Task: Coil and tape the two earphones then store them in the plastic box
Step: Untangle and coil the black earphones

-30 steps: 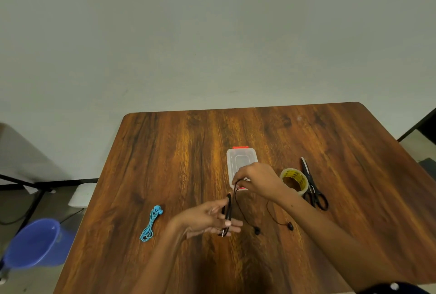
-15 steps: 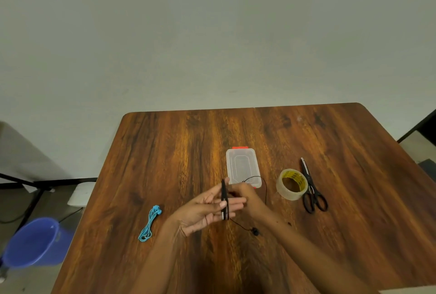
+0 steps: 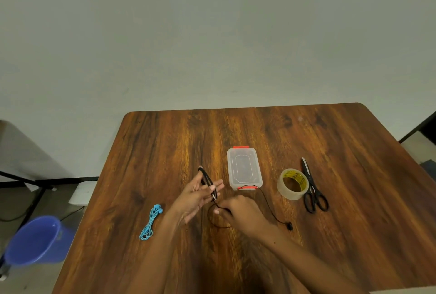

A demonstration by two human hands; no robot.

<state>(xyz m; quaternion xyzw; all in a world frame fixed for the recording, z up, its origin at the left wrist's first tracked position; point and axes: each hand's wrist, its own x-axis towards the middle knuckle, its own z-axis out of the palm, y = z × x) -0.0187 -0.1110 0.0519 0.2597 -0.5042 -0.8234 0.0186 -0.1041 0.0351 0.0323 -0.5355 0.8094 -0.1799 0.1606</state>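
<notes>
Black earphone cord looped on left hand | right hand seemingly pinching it

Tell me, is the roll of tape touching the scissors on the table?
Cannot tell. In the head view the tape roll sits right against the left side of the scissors, with no bare wood visible between them, but one angle cannot confirm actual contact.
</notes>
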